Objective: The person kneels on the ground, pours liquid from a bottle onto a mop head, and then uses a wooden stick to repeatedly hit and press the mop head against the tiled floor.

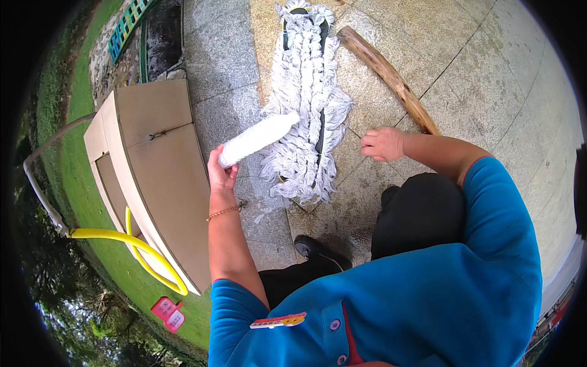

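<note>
A white plastic bottle [259, 137] is gripped near its base by my left hand [222, 169]. It lies at a slant, its neck over a long string mop head [302, 91] with pale grey-white strands. Parts of a dark backing show between the strands, and the mop rests flat on the stone paving. To the right of the mop, my right hand [383, 143] hangs with its fingers loosely curled. Its palm is hidden, and nothing shows in it. Beyond my right forearm lies a brown wooden stick [390, 78], its near end partly behind the arm.
A beige stone block [160, 151] with an opening stands at my left. A yellow hose [133, 241] runs from a bent metal pipe [43, 197] beside it. Grass [91, 183], a small red sign [168, 314] and a blue-green grate [128, 30] lie farther left.
</note>
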`<action>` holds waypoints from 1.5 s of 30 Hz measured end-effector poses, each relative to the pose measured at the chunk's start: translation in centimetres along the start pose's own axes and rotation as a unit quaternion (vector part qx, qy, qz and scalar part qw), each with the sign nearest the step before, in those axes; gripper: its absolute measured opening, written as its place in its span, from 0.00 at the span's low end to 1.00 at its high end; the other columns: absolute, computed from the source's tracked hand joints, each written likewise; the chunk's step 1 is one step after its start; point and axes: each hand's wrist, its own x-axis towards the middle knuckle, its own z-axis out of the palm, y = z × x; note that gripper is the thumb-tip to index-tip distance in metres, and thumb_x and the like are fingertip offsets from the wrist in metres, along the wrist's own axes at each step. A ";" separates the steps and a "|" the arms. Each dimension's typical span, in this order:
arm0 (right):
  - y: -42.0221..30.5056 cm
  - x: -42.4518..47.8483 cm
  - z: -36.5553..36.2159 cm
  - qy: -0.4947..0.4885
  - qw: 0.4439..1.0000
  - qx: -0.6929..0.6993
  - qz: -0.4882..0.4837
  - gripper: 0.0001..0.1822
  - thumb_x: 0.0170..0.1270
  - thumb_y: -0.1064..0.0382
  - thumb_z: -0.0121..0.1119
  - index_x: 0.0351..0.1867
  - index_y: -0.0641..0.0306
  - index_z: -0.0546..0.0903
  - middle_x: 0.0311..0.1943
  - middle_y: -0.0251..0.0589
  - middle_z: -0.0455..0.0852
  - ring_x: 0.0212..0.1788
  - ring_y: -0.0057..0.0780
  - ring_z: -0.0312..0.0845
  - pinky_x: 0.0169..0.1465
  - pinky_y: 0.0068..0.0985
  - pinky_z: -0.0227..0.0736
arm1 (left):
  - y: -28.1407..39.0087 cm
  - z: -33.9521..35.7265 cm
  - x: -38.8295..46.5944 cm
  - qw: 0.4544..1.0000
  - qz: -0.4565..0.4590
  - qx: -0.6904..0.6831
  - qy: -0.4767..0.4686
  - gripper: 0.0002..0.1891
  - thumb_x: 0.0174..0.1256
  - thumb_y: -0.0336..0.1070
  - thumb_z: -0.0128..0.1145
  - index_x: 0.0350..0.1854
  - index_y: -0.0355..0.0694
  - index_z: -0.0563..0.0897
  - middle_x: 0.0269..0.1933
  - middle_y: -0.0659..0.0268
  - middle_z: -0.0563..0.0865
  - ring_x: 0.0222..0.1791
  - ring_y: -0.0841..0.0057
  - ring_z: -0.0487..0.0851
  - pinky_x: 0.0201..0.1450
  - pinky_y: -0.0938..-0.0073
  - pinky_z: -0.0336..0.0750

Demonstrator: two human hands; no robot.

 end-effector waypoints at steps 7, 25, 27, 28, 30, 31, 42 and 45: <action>-0.1 0.1 -0.1 -0.005 1.000 -0.015 -0.002 0.16 0.52 0.57 0.64 0.42 0.50 0.76 0.42 0.32 0.73 0.46 0.30 0.73 0.40 0.28 0.76 | -1.2 -3.3 -0.9 0.999 0.010 -0.050 -0.012 0.17 0.64 0.50 0.52 0.37 0.39 0.78 0.25 0.61 0.82 0.11 0.75 0.73 0.06 0.81 0.57; -0.5 0.7 -0.1 -0.036 0.999 -0.012 0.006 0.16 0.51 0.60 0.64 0.43 0.52 0.75 0.42 0.34 0.73 0.46 0.32 0.73 0.42 0.29 0.76 | 0.1 -10.3 -2.7 0.995 -0.035 0.068 -0.068 0.18 0.59 0.50 0.56 0.41 0.39 0.80 0.26 0.65 0.83 0.11 0.78 0.73 0.07 0.83 0.58; -0.4 0.6 -0.2 -0.056 0.998 -0.006 0.022 0.17 0.51 0.61 0.64 0.44 0.52 0.75 0.43 0.34 0.73 0.47 0.33 0.72 0.43 0.29 0.76 | 0.4 -11.9 -3.2 0.992 -0.046 0.089 -0.082 0.20 0.61 0.51 0.53 0.43 0.37 0.79 0.27 0.64 0.83 0.11 0.79 0.72 0.07 0.84 0.58; -0.5 0.5 -0.3 -0.059 0.998 -0.012 0.026 0.17 0.51 0.62 0.65 0.44 0.52 0.75 0.43 0.34 0.73 0.48 0.33 0.72 0.44 0.29 0.76 | 0.2 -12.4 -3.7 0.991 -0.050 0.088 -0.083 0.19 0.61 0.50 0.54 0.44 0.37 0.79 0.26 0.65 0.82 0.11 0.79 0.72 0.07 0.84 0.58; -0.8 0.7 -0.2 -0.062 0.998 -0.021 0.026 0.18 0.51 0.62 0.65 0.44 0.52 0.75 0.43 0.34 0.72 0.49 0.33 0.71 0.44 0.29 0.75 | -0.7 -13.0 -4.5 0.991 -0.044 0.116 -0.052 0.19 0.61 0.49 0.54 0.44 0.38 0.79 0.26 0.65 0.82 0.11 0.79 0.72 0.07 0.84 0.58; -0.9 0.8 -0.2 -0.063 0.997 -0.020 0.027 0.18 0.51 0.62 0.65 0.44 0.52 0.75 0.43 0.35 0.72 0.49 0.33 0.71 0.45 0.29 0.75 | -1.0 -13.1 -4.9 0.990 -0.039 0.130 -0.038 0.19 0.61 0.49 0.54 0.44 0.38 0.79 0.26 0.65 0.82 0.11 0.79 0.72 0.07 0.84 0.59; -1.6 1.1 -0.7 -0.081 0.996 -0.015 0.047 0.16 0.53 0.64 0.63 0.45 0.53 0.75 0.44 0.36 0.73 0.50 0.36 0.71 0.46 0.31 0.76 | -2.4 -13.4 -5.8 0.992 -0.044 0.108 -0.048 0.20 0.60 0.48 0.57 0.47 0.39 0.77 0.28 0.65 0.82 0.12 0.79 0.73 0.07 0.84 0.59; -1.6 1.2 -0.7 -0.074 0.996 -0.019 0.052 0.15 0.55 0.64 0.61 0.44 0.54 0.75 0.44 0.37 0.73 0.49 0.36 0.72 0.46 0.32 0.76 | -1.9 -13.6 -5.8 0.995 -0.034 0.089 -0.040 0.18 0.60 0.48 0.56 0.45 0.39 0.77 0.27 0.65 0.82 0.12 0.79 0.73 0.07 0.84 0.59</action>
